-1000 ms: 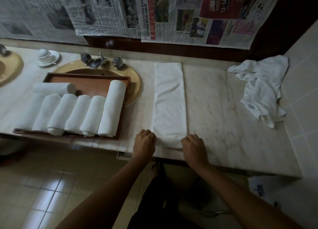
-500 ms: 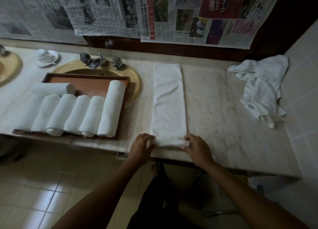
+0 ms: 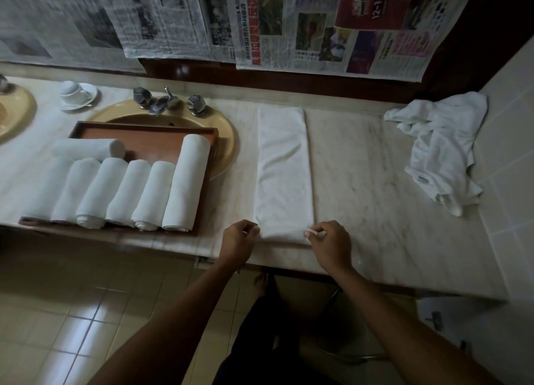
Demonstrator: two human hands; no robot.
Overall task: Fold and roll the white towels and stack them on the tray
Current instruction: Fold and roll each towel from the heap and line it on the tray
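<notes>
The wooden tray (image 3: pixel 150 134) sits at the left of the frame, lying partly over a tan sink basin (image 3: pixel 224 141) with its near edge at the worktop's front lip. It holds rolled towels (image 3: pixel 144 193): a row of them side by side, ends toward the viewer, the rightmost one the longest, and one more roll (image 3: pixel 89 149) lying crosswise behind the row at the left. The back right part of the tray floor shows bare wood.

The folded towel (image 3: pixel 283 170) lies as a long narrow strip in the middle of the marble worktop (image 3: pixel 375 211), running from the back wall side to just short of the front edge. Bare marble lies on both sides of it, wider on the right, where a crumpled towel (image 3: pixel 442 150) is heaped against the tiled side wall at the right of the frame. A tap (image 3: pixel 164 102) stands behind the basin, and a cup and saucer (image 3: pixel 76 94) sit upper left.

Both forearms reach up from the bottom of the frame. The left hand (image 3: pixel 238 241) pinches the strip's near left corner with curled fingers; the right hand (image 3: pixel 329 243) pinches the near right corner, a bit of white cloth showing between its fingertips. The near end of the strip looks slightly raised and doubled between the two hands.
</notes>
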